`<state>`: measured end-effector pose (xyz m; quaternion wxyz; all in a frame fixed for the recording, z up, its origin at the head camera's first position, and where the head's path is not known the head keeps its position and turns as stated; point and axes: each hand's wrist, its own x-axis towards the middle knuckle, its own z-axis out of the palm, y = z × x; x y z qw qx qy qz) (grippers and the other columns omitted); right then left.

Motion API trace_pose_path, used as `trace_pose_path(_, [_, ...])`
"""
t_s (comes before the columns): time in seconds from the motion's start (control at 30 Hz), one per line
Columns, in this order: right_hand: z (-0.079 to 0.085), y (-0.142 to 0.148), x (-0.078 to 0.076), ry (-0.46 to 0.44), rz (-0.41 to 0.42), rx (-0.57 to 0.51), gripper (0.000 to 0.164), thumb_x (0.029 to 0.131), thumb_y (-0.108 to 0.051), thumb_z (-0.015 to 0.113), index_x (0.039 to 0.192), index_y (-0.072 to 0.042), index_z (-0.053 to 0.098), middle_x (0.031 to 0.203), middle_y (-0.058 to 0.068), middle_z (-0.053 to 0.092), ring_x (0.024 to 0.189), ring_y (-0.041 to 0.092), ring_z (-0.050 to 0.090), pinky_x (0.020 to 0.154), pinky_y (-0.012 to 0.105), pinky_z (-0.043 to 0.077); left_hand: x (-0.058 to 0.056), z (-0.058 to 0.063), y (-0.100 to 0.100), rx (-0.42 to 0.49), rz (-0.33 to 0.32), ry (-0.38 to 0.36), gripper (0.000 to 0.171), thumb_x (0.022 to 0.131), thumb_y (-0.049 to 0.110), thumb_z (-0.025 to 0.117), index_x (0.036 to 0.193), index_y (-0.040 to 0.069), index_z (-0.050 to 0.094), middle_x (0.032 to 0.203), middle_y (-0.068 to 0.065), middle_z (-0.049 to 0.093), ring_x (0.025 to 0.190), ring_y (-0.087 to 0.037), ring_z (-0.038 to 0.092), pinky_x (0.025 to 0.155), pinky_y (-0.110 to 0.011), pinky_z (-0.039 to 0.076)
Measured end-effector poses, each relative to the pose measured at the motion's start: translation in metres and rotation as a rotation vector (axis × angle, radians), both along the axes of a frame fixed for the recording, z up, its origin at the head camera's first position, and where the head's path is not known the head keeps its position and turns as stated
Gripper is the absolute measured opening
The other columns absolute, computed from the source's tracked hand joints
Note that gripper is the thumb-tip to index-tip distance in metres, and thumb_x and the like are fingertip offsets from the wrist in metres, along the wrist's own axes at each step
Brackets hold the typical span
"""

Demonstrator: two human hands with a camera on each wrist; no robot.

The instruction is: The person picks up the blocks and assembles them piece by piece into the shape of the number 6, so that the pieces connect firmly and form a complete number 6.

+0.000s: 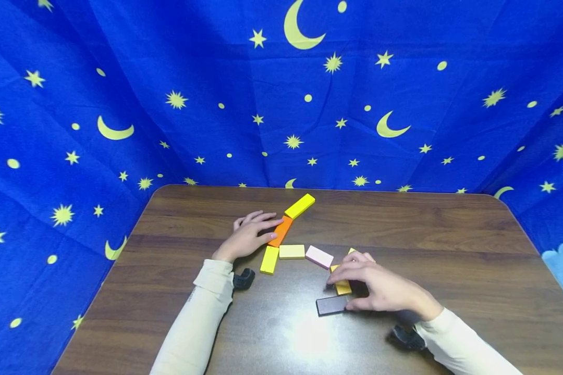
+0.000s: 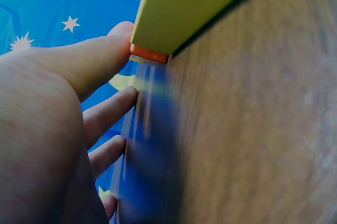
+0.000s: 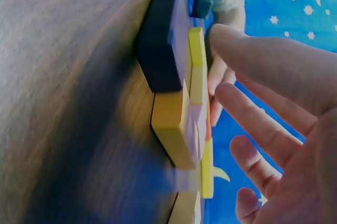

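My left hand (image 1: 246,238) rests with extended fingers beside the orange block (image 1: 282,232), its index finger and thumb at the block's edge. A bright yellow block (image 1: 300,206) touches the orange one's far end, and another yellow block (image 1: 269,260) lies at its near end. My right hand (image 1: 380,286) hovers, fingers loosely spread and holding nothing, above a golden block (image 1: 342,287) and a black block (image 1: 330,306). In the right wrist view, the fingertips stand apart from the black block (image 3: 160,40) and golden block (image 3: 171,124). Another yellowish block is mostly hidden behind the right hand.
Between the hands, a pale yellow block (image 1: 292,252) and a pale pink block (image 1: 319,257) continue the line across the brown wooden table (image 1: 450,250). A blue curtain (image 1: 272,78) with moons and stars hangs along the back and sides. Both wrists carry black devices.
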<state>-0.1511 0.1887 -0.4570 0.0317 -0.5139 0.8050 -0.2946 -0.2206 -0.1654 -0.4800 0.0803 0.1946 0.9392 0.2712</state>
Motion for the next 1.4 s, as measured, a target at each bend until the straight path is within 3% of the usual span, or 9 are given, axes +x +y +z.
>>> trace_pose_path(0.27, [0.0,0.012,-0.006,0.025,-0.096,-0.068,0.056,0.074,-0.023,0.09,0.125,-0.019,0.069,0.122,-0.012,0.065,0.114,0.013,0.05,0.096,0.037,0.035,0.0,0.0,0.0,0.009,-0.002,0.01,0.046,0.103,0.039,0.057,0.148,0.029,0.053,0.158,0.0,0.041,0.149,-0.033,0.023,0.11,-0.062,0.011])
trace_pose_path(0.63, [0.002,0.033,-0.018,0.03,-0.217,-0.067,0.058,0.073,-0.019,0.09,0.127,-0.017,0.068,0.125,-0.01,0.065,0.116,0.014,0.051,0.098,0.035,0.035,0.0,-0.001,-0.001,0.014,-0.005,0.01,0.045,0.103,0.04,0.056,0.147,0.03,0.054,0.158,0.0,0.042,0.149,-0.034,0.023,0.11,-0.063,0.011])
trace_pose_path(1.13, [-0.007,0.053,-0.033,0.001,-0.276,-0.046,0.067,0.07,-0.02,0.092,0.132,-0.016,0.065,0.128,-0.007,0.065,0.117,0.015,0.052,0.099,0.028,0.038,0.0,-0.001,-0.001,0.014,-0.003,0.004,0.046,0.103,0.04,0.056,0.148,0.03,0.053,0.158,0.0,0.042,0.149,-0.033,0.023,0.11,-0.063,0.01])
trace_pose_path(1.4, [-0.013,0.06,-0.041,-0.023,-0.29,-0.015,0.07,0.07,-0.025,0.093,0.134,-0.015,0.064,0.13,-0.005,0.064,0.119,0.017,0.052,0.099,0.031,0.039,-0.001,-0.002,-0.001,0.013,-0.008,0.015,0.046,0.103,0.041,0.055,0.148,0.029,0.053,0.158,0.0,0.041,0.149,-0.033,0.023,0.11,-0.063,0.01])
